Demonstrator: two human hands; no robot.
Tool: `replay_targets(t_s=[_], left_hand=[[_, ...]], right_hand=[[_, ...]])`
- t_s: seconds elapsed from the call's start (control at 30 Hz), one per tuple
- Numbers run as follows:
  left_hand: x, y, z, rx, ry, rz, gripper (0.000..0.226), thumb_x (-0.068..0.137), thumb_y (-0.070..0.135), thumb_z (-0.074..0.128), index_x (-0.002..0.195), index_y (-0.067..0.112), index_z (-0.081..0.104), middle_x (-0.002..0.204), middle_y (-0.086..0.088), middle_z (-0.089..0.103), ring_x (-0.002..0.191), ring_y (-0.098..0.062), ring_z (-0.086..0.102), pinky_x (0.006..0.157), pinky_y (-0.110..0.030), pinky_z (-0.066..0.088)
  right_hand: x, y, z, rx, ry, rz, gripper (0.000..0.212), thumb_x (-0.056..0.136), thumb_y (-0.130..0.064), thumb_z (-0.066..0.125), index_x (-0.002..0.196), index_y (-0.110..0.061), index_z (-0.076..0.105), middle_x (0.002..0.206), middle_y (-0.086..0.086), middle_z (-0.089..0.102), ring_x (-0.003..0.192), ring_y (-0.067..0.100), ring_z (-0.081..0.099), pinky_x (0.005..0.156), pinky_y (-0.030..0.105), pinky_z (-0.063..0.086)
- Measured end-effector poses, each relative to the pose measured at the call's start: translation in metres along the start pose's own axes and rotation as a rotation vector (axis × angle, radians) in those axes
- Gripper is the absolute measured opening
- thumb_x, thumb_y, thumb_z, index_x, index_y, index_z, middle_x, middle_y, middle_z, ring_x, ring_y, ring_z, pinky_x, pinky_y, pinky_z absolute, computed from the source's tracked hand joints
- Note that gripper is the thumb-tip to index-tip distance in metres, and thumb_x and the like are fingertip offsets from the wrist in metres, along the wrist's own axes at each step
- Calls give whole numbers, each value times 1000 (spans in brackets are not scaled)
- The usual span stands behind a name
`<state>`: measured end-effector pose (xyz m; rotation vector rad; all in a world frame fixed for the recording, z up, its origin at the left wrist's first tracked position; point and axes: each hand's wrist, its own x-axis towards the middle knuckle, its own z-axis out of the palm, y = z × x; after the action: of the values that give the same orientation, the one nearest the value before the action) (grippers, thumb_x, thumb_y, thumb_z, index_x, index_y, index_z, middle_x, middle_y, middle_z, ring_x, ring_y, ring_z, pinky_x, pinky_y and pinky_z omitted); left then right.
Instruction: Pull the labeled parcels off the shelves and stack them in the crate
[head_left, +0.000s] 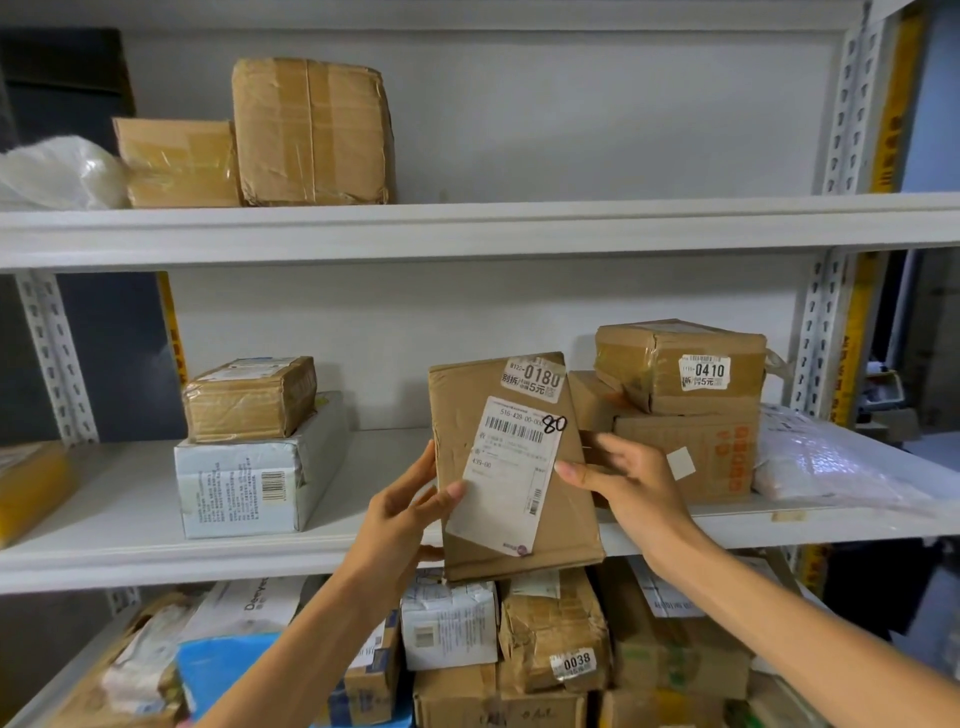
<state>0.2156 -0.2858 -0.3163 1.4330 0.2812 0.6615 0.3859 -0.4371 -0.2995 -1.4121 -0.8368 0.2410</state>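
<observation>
A flat brown parcel (511, 462) with a white shipping label and a sticker reading 0180 is held upright in front of the middle shelf (363, 556). My left hand (402, 512) grips its left edge, thumb on the label. My right hand (631, 486) is at the parcel's right edge, thumb on its front, fingers spread behind it. Right of it, a brown box marked 0410 (680, 366) sits on another carton (691, 457). On the lower shelf is a crumpled parcel marked 0038 (556, 634). No crate is in view.
The middle shelf's left part holds a small taped box (249, 397) on a white box (254, 483). The top shelf holds two brown boxes (311, 132) and a white bag (57, 174). A bubble-wrap bag (826, 460) lies at the right. Slotted uprights (815, 338) frame the bay.
</observation>
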Motion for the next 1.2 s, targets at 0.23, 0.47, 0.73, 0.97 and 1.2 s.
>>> replay_targets(t_s=[0.23, 0.47, 0.73, 0.97, 1.2], left_hand=[[1, 7, -3, 116, -77, -27, 84, 64, 37, 82, 136, 54, 43, 133, 22, 57, 122, -18, 57, 102, -57, 43], [-4, 4, -3, 136, -151, -3, 97, 55, 36, 85, 140, 47, 41, 130, 14, 62, 113, -11, 63, 96, -44, 52], [1, 18, -4, 34, -31, 86, 69, 66, 38, 81, 130, 22, 60, 118, -1, 70, 109, -19, 67, 78, -28, 56], [-10, 26, 10, 182, 101, 242, 94, 56, 18, 92, 137, 39, 49, 121, 10, 61, 93, 10, 63, 67, -10, 51], [-8, 35, 17, 457, 136, 348, 94, 51, 70, 77, 137, 49, 46, 143, 20, 47, 133, -4, 42, 111, -35, 36]], right_hand=[[7, -2, -7, 42, -32, 75, 12, 86, -17, 71, 87, -26, 63, 76, -14, 73, 70, -9, 66, 54, 7, 47], [24, -29, 0, -47, 31, 296, 27, 88, -24, 70, 99, 0, 65, 80, 8, 68, 52, 12, 60, 33, 15, 37], [19, -55, 10, 8, -165, 298, 34, 70, -44, 79, 87, -20, 63, 88, 2, 66, 79, 13, 60, 67, 26, 48], [18, -41, 4, 495, -170, 339, 24, 68, -12, 69, 90, -6, 73, 95, 12, 74, 102, 30, 63, 95, 42, 47], [16, -41, 2, 523, -63, 349, 28, 71, -22, 66, 95, -9, 67, 97, 11, 70, 95, 29, 64, 86, 42, 50]])
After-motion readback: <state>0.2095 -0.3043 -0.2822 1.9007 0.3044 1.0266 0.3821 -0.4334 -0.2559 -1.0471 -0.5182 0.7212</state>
